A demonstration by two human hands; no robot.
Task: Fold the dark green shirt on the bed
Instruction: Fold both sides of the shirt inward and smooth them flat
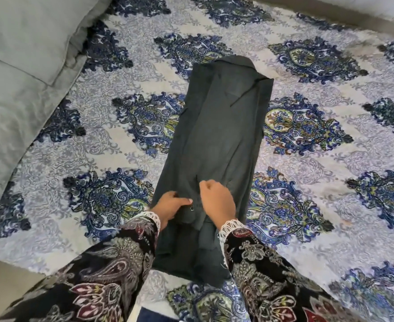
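Head view: dark green shirt (217, 135) (long strip) lies flat.

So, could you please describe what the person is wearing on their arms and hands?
Both arms wear long black sleeves with a paisley and floral print in grey, white and maroon. The left sleeve and right sleeve each end in a white lace cuff at the wrist. The left hand and right hand are bare.

Head view, steeply down, close over bed (307, 159)
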